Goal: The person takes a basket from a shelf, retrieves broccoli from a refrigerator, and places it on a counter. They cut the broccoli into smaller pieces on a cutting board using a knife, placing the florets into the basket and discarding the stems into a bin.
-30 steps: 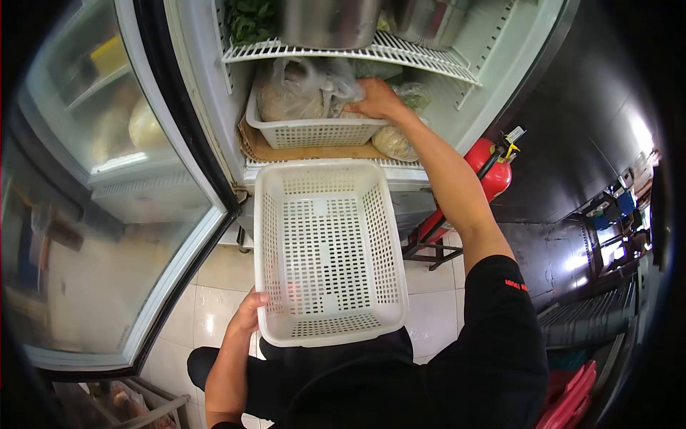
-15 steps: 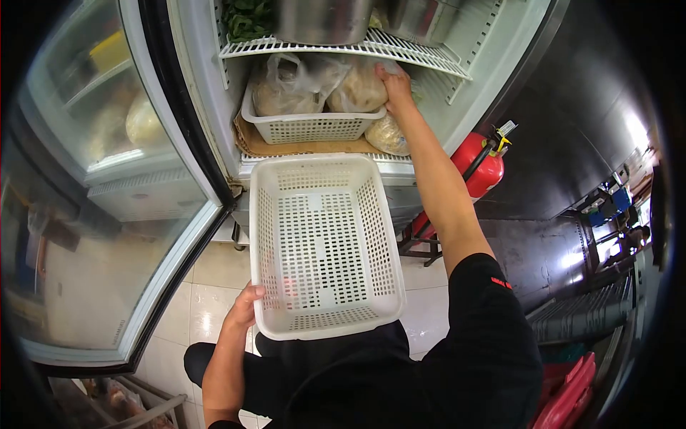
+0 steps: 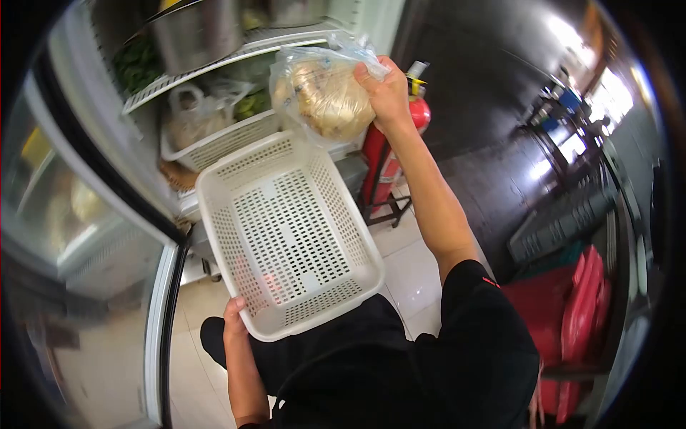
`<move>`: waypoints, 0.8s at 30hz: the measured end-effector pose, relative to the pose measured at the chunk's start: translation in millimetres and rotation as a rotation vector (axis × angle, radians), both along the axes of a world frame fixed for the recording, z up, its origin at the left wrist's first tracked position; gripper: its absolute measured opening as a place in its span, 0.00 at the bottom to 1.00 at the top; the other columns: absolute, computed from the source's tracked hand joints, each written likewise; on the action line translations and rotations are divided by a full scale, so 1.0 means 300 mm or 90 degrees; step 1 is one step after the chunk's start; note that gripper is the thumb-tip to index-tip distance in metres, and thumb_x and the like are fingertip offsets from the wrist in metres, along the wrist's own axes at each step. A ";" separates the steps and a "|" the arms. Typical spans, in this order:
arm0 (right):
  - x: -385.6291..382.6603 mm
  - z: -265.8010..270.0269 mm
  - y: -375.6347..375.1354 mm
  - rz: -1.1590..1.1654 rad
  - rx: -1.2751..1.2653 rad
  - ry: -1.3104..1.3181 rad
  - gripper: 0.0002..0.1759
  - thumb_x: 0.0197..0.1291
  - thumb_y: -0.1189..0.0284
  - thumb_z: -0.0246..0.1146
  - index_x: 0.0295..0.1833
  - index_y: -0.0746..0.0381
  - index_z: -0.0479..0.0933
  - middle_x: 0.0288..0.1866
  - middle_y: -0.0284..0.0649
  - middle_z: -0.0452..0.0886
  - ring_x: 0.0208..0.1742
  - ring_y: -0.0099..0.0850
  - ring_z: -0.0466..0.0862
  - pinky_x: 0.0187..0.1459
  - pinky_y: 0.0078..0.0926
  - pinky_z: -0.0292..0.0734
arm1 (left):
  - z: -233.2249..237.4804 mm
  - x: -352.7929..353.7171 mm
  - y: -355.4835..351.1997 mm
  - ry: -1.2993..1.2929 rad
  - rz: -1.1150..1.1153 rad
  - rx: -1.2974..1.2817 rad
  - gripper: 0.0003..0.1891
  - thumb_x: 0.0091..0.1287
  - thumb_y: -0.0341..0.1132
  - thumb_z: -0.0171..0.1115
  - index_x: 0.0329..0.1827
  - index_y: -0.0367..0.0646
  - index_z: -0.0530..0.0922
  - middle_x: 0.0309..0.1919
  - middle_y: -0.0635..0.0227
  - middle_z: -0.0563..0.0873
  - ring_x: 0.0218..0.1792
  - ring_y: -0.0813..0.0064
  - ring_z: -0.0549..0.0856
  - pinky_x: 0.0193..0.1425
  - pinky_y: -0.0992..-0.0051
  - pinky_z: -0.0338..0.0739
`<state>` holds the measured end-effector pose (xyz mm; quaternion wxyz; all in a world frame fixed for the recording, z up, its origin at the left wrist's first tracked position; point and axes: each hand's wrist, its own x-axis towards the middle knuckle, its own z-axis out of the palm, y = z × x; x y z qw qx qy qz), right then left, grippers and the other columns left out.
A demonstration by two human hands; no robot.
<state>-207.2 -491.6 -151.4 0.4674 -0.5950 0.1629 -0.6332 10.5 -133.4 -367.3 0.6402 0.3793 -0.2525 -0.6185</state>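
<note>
My left hand (image 3: 236,316) grips the near left rim of a white perforated plastic basket (image 3: 286,222), which has nothing in it and rests toward my lap. My right hand (image 3: 386,96) is closed on the gathered top of a clear plastic bag (image 3: 325,93) with pale, brownish food inside; its exact kind I cannot make out. The bag hangs just beyond the basket's far right corner, outside the fridge shelf. Behind it, a second white basket (image 3: 225,139) on the lower shelf holds a knotted plastic bag (image 3: 196,114).
The fridge's glass door (image 3: 93,286) stands open at my left. On the upper wire shelf (image 3: 236,61) are metal pots (image 3: 196,36) and leafy greens (image 3: 136,64). A red fire extinguisher (image 3: 379,161) stands right of the fridge. Red plastic items (image 3: 586,300) are at lower right.
My right hand has lifted a filled bag out of the shelf basket and brought it out of the fridge. My view has turned right, and the basket in my left hand has tilted and shifted left.
</note>
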 end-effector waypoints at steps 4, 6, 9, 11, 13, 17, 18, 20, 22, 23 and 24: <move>-0.154 0.007 0.146 -0.138 -0.083 0.003 0.09 0.64 0.70 0.66 0.39 0.63 0.74 0.33 0.29 0.78 0.34 0.15 0.74 0.36 0.17 0.71 | -0.038 0.066 -0.036 -0.022 -0.095 -0.022 0.48 0.48 0.52 0.65 0.70 0.31 0.61 0.61 0.50 0.75 0.59 0.55 0.78 0.63 0.57 0.74; -0.207 0.000 0.214 -0.194 -0.118 -0.010 0.09 0.64 0.70 0.66 0.38 0.63 0.73 0.32 0.28 0.77 0.33 0.15 0.73 0.36 0.17 0.71 | -0.087 0.091 -0.076 -0.005 -0.155 -0.034 0.48 0.48 0.52 0.66 0.70 0.32 0.62 0.61 0.50 0.76 0.59 0.55 0.78 0.63 0.57 0.74; -0.234 -0.035 0.301 -0.319 -0.154 -0.012 0.10 0.65 0.69 0.66 0.38 0.62 0.73 0.33 0.28 0.77 0.33 0.15 0.73 0.36 0.17 0.71 | -0.182 0.164 -0.155 0.013 -0.222 -0.057 0.47 0.49 0.51 0.67 0.69 0.32 0.62 0.60 0.50 0.76 0.58 0.55 0.79 0.62 0.58 0.75; -0.268 -0.057 0.343 -0.367 -0.173 -0.028 0.11 0.65 0.68 0.66 0.39 0.62 0.72 0.34 0.28 0.77 0.33 0.15 0.73 0.36 0.17 0.72 | -0.210 0.199 -0.198 0.018 -0.268 -0.065 0.47 0.49 0.51 0.66 0.69 0.32 0.62 0.60 0.50 0.76 0.58 0.55 0.79 0.62 0.58 0.75; -0.310 -0.062 0.401 -0.418 -0.170 -0.020 0.11 0.65 0.68 0.66 0.39 0.62 0.72 0.34 0.29 0.77 0.34 0.16 0.74 0.36 0.17 0.72 | -0.250 0.214 -0.234 0.048 -0.306 -0.077 0.46 0.50 0.50 0.66 0.69 0.31 0.61 0.60 0.50 0.76 0.57 0.55 0.79 0.62 0.58 0.76; -0.318 -0.008 0.544 -0.462 -0.152 -0.019 0.11 0.64 0.69 0.67 0.39 0.63 0.73 0.34 0.31 0.78 0.35 0.18 0.75 0.37 0.18 0.73 | -0.271 0.252 -0.284 0.034 -0.379 -0.088 0.45 0.52 0.50 0.63 0.69 0.31 0.61 0.60 0.49 0.76 0.57 0.53 0.80 0.61 0.56 0.76; -0.335 0.002 0.569 -0.521 -0.181 0.031 0.12 0.64 0.68 0.67 0.41 0.64 0.73 0.35 0.31 0.79 0.36 0.18 0.76 0.37 0.18 0.73 | -0.249 0.260 -0.286 0.042 -0.379 -0.086 0.45 0.52 0.50 0.63 0.69 0.31 0.61 0.60 0.49 0.76 0.57 0.52 0.80 0.60 0.55 0.76; -0.419 0.028 0.638 -0.669 -0.232 0.151 0.14 0.63 0.66 0.68 0.44 0.64 0.75 0.37 0.33 0.81 0.38 0.18 0.78 0.38 0.19 0.74 | -0.182 0.239 -0.288 0.067 -0.412 -0.081 0.45 0.52 0.51 0.62 0.70 0.31 0.61 0.60 0.48 0.76 0.56 0.50 0.79 0.58 0.54 0.77; -0.443 0.139 0.786 -0.805 -0.236 0.252 0.13 0.61 0.68 0.69 0.42 0.64 0.76 0.35 0.31 0.81 0.37 0.17 0.76 0.38 0.17 0.72 | -0.178 0.232 -0.314 0.090 -0.437 -0.088 0.44 0.53 0.51 0.61 0.72 0.38 0.59 0.60 0.46 0.76 0.56 0.48 0.79 0.55 0.50 0.78; -0.443 0.209 0.864 -0.870 -0.221 0.298 0.12 0.60 0.69 0.69 0.41 0.64 0.77 0.33 0.31 0.80 0.36 0.17 0.75 0.38 0.17 0.71 | -0.180 0.230 -0.326 0.100 -0.438 -0.088 0.45 0.53 0.51 0.61 0.74 0.42 0.58 0.60 0.46 0.76 0.55 0.47 0.79 0.53 0.48 0.78; -0.489 0.263 0.912 -0.964 -0.239 0.324 0.17 0.54 0.66 0.71 0.43 0.65 0.76 0.36 0.48 0.85 0.38 0.38 0.85 0.41 0.33 0.77 | -0.182 0.229 -0.338 0.110 -0.439 -0.087 0.45 0.54 0.51 0.60 0.76 0.46 0.56 0.60 0.45 0.75 0.54 0.46 0.79 0.51 0.46 0.79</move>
